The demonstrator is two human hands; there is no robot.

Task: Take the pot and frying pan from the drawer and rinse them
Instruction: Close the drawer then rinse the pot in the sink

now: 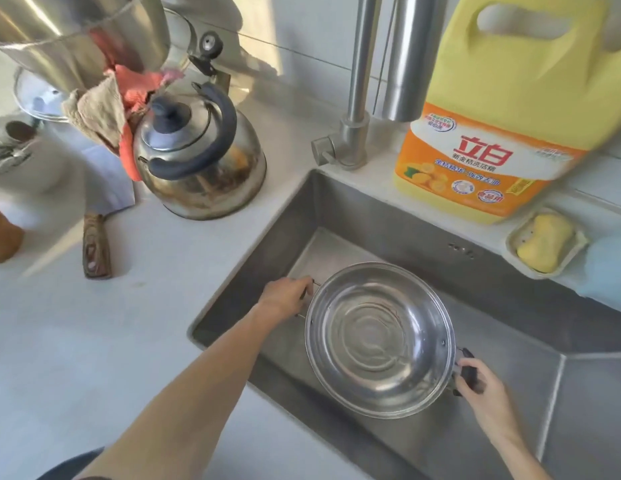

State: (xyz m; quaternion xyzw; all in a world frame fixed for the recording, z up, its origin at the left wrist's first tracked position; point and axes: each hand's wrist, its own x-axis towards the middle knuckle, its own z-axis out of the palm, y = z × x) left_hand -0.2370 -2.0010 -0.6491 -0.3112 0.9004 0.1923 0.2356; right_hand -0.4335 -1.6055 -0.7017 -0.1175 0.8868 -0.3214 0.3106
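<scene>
Item: stainless pot (380,339), held inside the sink (354,209), near its front-left corner. Your left hand (285,297) grips one side handle, your right hand (480,377) the other. Step: rinsing. Next, likely: bring it under the faucet (357,81).

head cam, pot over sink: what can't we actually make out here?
- Left hand grip on the pot handle: fingers cover it, head view.
- Sink drain: hidden under the pot.
- Faucet spout top: cut off by the upper edge.
- Frying pan: nowhere in frame.
- Detergent jug small print: too blurred to read.
</scene>
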